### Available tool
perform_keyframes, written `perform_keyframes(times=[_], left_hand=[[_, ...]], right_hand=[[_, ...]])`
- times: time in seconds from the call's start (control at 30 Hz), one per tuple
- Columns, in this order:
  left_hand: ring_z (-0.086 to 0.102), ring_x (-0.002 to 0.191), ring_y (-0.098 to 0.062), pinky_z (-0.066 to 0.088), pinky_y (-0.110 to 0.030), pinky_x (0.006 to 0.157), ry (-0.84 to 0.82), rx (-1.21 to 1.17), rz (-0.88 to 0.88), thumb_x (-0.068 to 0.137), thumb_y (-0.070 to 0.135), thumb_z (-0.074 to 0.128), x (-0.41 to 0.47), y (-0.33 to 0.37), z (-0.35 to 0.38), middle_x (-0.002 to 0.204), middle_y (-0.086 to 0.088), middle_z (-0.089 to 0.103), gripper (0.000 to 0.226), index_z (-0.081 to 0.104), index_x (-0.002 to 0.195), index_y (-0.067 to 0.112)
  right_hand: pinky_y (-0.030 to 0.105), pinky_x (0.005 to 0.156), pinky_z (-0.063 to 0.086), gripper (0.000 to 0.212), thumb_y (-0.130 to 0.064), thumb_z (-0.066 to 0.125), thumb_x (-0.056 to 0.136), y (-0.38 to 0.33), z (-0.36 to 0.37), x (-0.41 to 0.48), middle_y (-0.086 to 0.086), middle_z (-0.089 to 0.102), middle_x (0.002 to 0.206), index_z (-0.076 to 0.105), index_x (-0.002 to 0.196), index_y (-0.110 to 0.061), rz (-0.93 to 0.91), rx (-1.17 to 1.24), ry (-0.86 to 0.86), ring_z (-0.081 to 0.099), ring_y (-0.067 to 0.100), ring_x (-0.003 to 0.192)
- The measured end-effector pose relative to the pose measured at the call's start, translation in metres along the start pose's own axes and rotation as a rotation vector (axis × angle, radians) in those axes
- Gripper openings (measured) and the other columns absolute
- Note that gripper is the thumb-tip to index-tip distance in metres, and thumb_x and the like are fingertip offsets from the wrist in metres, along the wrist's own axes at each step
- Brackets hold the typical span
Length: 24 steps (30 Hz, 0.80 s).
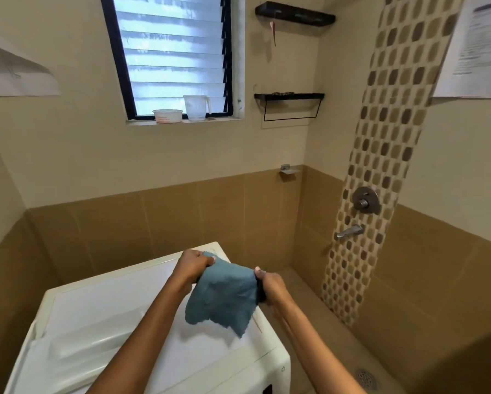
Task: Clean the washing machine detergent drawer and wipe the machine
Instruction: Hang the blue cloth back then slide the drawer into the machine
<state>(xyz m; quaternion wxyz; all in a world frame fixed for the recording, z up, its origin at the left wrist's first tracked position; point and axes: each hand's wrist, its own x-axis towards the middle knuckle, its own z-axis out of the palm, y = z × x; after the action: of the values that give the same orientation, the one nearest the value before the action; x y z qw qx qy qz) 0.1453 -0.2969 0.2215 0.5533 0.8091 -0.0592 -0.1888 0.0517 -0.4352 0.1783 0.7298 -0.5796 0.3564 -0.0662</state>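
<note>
Left hand (pixel 194 264), right hand (pixel 270 283) apart, pinching top edge of blue cloth (pixel 224 297) over washing machine (pixel 119 305); looks soft, floppy; grab corners.

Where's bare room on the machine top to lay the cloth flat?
Machine top: bare from its left rim to the left forearm, plus a smaller patch at the near right corner, below the cloth. Crowded: far right corner, where the left hand and right hand grip the cloth above it.
</note>
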Motion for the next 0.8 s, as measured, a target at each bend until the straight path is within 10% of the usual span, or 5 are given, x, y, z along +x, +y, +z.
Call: perform_keyframes(times=[0.2,0.47,0.6,0.67,0.8], left_hand=[[0.058,0.092,-0.028,0.049,-0.035,0.08,0.034,-0.442,-0.175,0.086,0.005,0.062,-0.003,-0.008,0.02,0.096,-0.012,0.062,0.006,0.062,0.09,0.0],[0.062,0.067,-0.022,0.055,-0.021,0.053,0.138,-0.379,-0.019,0.079,0.008,0.071,0.011,0.003,0.028,0.091,-0.016,0.067,0.019,0.066,0.09,-0.006],[0.067,0.055,-0.02,0.058,-0.03,0.061,0.142,-0.232,-0.042,0.071,0.015,0.079,0.019,0.01,0.025,0.085,-0.019,0.07,0.031,0.066,0.084,-0.01],[0.067,0.059,-0.022,0.059,-0.035,0.068,0.177,-0.155,0.027,0.072,0.021,0.078,0.017,0.017,0.024,0.078,-0.016,0.07,0.029,0.066,0.073,-0.006],[0.052,0.069,-0.018,0.043,-0.028,0.067,0.186,-0.15,0.183,0.081,0.026,0.071,0.012,0.027,0.02,0.07,-0.01,0.059,0.037,0.053,0.053,0.009]], right_hand=[[0.014,0.038,0.04,0.026,-0.016,0.063,0.088,-0.026,-0.035,0.007,0.001,0.055,0.056,0.058,0.065,-0.006,-0.211,-0.066,0.024,0.048,0.01,0.052],[0.022,0.054,0.032,0.053,-0.026,0.061,0.088,-0.04,-0.051,0.022,-0.015,0.033,0.035,0.038,0.041,-0.022,-0.423,-0.307,0.196,0.03,0.005,0.041],[0.029,0.061,0.04,0.05,-0.029,0.063,0.085,-0.045,-0.051,0.02,0.005,0.058,0.049,0.04,0.043,-0.015,-0.421,-0.19,0.298,0.051,0.018,0.052],[0.036,0.071,0.05,0.033,-0.025,0.061,0.085,-0.046,-0.047,0.017,0.02,0.07,0.087,0.054,0.056,-0.013,-0.463,-0.175,0.342,0.064,0.023,0.073],[0.026,0.091,0.046,0.015,-0.014,0.063,0.087,-0.045,-0.048,0.017,0.007,0.061,0.116,0.07,0.091,-0.002,-0.617,-0.004,0.249,0.057,0.014,0.102]])
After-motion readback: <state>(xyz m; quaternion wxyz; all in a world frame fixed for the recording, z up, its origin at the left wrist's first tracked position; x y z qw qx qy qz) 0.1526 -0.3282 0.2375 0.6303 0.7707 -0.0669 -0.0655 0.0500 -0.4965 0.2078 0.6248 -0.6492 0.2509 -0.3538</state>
